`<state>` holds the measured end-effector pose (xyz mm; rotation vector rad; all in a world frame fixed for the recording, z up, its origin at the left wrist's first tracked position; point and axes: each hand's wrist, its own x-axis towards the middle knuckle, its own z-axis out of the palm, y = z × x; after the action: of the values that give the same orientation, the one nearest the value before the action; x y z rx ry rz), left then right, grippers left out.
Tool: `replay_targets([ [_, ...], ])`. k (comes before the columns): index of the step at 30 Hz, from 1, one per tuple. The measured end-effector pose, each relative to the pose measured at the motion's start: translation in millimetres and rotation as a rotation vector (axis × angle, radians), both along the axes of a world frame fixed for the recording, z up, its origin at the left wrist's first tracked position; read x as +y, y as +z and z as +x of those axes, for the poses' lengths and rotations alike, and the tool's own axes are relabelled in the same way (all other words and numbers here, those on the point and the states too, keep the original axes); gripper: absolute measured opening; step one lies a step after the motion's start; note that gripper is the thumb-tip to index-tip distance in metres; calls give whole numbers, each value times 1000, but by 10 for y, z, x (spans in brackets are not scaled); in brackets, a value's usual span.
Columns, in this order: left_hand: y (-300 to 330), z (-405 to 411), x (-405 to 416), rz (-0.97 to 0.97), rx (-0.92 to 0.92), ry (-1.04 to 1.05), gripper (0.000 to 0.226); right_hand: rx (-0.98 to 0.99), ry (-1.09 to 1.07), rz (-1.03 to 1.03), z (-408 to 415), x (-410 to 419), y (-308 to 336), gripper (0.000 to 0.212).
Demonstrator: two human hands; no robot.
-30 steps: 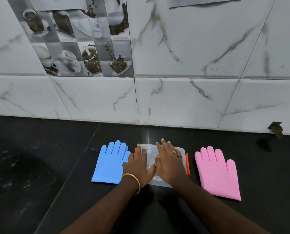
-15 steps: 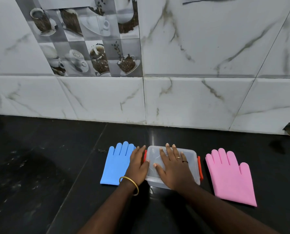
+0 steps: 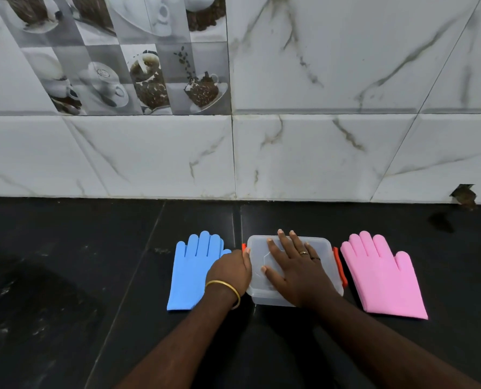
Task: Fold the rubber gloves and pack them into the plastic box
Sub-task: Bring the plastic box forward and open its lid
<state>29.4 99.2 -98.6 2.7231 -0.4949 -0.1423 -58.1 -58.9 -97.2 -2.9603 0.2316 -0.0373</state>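
A clear plastic box [image 3: 289, 268] sits low in the centre of the frame on a black counter [image 3: 65, 276], its lid on and an orange clip on each short side, the left clip [image 3: 244, 247] mostly hidden and the right clip [image 3: 339, 266] in plain sight. The right hand [image 3: 295, 269] lies flat on the lid, fingers straight and spread, pressing down, with rings on two fingers. The left hand [image 3: 229, 272] is at the box's left edge, its fingers curled down around that side by the clip; the fingertips are hidden, so how firmly it grips cannot be told. A gold bangle [image 3: 224, 290] circles the left wrist. A blue glove [image 3: 193, 272] lies flat and unfolded just left of the box, fingers pointing to the wall, partly under the left hand. A pink glove [image 3: 382, 279] lies flat and unfolded just right of the box, close beside the right clip, fingers angled up and left. Behind the counter rises a white marbled tile wall [image 3: 346, 136], with coffee-cup picture tiles [image 3: 138, 66] in the upper left of the frame and a chipped hole [image 3: 464, 194] at the wall's foot on the right.
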Motion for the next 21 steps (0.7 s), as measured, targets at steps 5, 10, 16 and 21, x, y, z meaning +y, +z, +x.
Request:
replay_targets([
  [5, -77, 51, 91, -146, 92, -24, 49, 20, 5, 14, -14, 0, 27, 75],
  [10, -142, 24, 106, -335, 232, 62, 45, 31, 7, 17, -19, 13, 65, 72],
  [16, -185, -8, 140, -463, 487, 148, 58, 50, 6, 9, -26, 19, 97, 71],
  [21, -106, -16, 134, -575, 894, 198, 58, 56, 11, 16, -20, 11, 90, 72],
])
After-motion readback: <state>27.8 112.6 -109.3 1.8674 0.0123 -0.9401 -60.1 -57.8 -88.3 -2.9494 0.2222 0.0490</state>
